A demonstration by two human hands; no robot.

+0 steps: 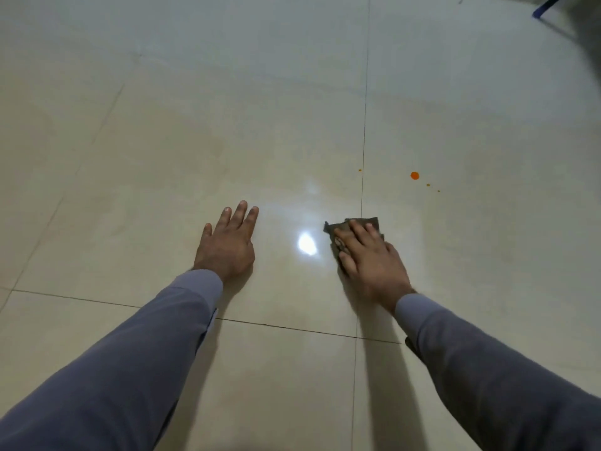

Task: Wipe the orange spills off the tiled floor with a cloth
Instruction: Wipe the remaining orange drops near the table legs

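Pressing the brown cloth (354,227) flat to the tiled floor (227,141), the right hand (367,258) lays straight fingers (359,231) on it; the left hand (227,242) rests open-palmed well aside. Beyond the cloth-side fingertips, the orange spills (414,175) remain: one round drop, smaller specks trailing right, another speck by the grout line (364,125). The wiping looks unfinished. Most of the cloth hides under the hand; a blue object (546,8) is cut off at the top corner.
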